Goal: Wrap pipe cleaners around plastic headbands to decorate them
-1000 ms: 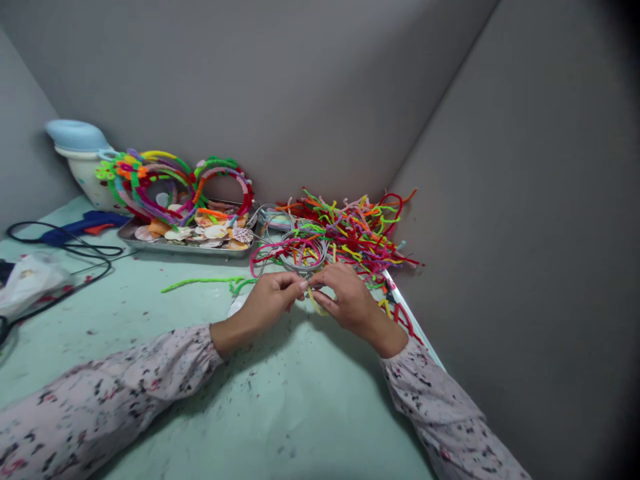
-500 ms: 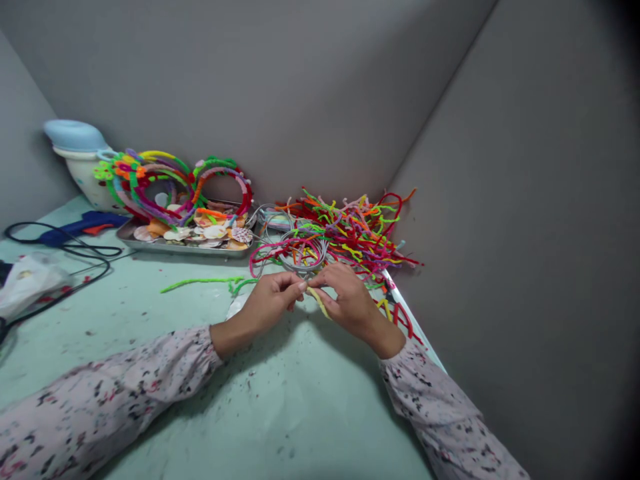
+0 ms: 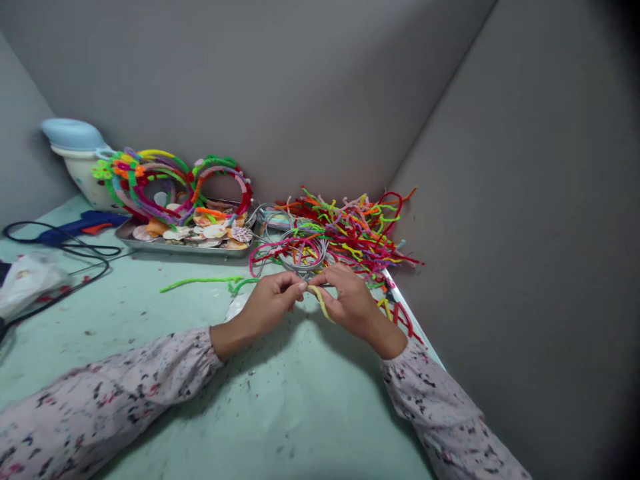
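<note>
Over the middle of the table, my left hand (image 3: 270, 301) and my right hand (image 3: 347, 303) meet with fingertips almost touching. Between them is a pale yellow pipe cleaner (image 3: 323, 305), its loose end curving down in front of my right palm. The left thumb and forefinger pinch close to its upper end; the right thumb and fingers close on it too. Whether a thin wire runs between the fingertips as well is hard to make out. Just behind lie grey wire hoops (image 3: 284, 261), and green pipe cleaners (image 3: 203, 283) extend left of my left hand.
A heap of coloured pipe cleaners (image 3: 360, 230) lies at the back right. To its left, a metal tray (image 3: 187, 251) holds shells and fuzzy headbands (image 3: 165, 193). A blue glue gun (image 3: 75, 228), its black cord, a plastic bag (image 3: 30, 283) and a blue-lidded bin (image 3: 83, 163) occupy the left.
The yellow pipe cleaner's loose end has shifted slightly right and down, bending more at the top. Both hands stay in nearly the same place.
</note>
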Tool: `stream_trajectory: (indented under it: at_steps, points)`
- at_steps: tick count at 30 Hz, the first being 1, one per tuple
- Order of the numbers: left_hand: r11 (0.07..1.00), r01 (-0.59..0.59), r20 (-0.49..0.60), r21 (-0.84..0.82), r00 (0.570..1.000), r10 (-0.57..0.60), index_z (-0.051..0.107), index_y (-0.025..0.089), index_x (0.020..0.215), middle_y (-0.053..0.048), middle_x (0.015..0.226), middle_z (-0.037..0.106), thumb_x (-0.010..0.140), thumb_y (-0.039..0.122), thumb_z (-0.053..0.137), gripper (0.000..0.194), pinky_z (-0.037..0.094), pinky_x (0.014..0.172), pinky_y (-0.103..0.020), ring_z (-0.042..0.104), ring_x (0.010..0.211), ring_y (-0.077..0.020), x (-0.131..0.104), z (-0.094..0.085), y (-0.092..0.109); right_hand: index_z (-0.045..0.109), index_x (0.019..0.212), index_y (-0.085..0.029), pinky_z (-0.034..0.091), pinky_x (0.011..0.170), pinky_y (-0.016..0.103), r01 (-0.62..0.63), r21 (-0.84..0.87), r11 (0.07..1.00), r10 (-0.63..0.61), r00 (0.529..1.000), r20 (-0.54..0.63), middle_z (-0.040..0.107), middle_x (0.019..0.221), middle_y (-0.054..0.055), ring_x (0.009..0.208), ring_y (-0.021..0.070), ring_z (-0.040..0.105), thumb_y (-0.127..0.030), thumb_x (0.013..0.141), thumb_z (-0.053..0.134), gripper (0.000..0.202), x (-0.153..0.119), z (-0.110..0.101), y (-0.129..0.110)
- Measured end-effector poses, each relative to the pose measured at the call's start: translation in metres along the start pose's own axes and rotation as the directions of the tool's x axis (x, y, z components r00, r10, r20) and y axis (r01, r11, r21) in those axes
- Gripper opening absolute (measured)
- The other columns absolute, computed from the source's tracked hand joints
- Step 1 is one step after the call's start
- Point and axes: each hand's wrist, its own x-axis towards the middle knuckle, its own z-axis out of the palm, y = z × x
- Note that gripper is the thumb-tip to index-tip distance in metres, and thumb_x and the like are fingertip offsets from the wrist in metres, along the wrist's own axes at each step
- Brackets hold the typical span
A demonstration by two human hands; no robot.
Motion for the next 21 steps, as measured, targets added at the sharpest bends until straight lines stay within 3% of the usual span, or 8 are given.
stream_trajectory:
  at_steps: [14,21]
  points:
    - [0.999,-0.031,-0.012,-0.009,0.999,0.031,0.057,0.015,0.073,0.003,0.061,0.051,0.087,0.033,0.050,0.024,0.035,0.054,-0.021,0.044,0.055,-0.0099,-0.0037,0.0023,0.0044,0.064,0.088,-0.021,0.044,0.080,0.034,-0.023,0.043,0.999,0.024,1.000,-0.008,0.068,0.084,0.003,0.084,0.0189,0.058,-0.016,0.085,0.057,0.009,0.0002,-0.0011,-0.0007]
    - [0.986,-0.104,-0.032,0.134,0.994,0.109,0.061,0.015,0.084,0.002,0.068,0.055,0.086,0.029,0.051,0.017,0.036,0.056,-0.021,0.047,0.061,-0.0109,-0.0066,0.0043,0.0069,0.065,0.085,-0.020,0.044,0.076,0.032,-0.053,0.052,0.997,0.054,0.998,-0.019,0.068,0.081,0.003,0.080,0.0179,0.058,-0.014,0.082,0.059,0.009,0.0011,-0.0012,-0.0019]
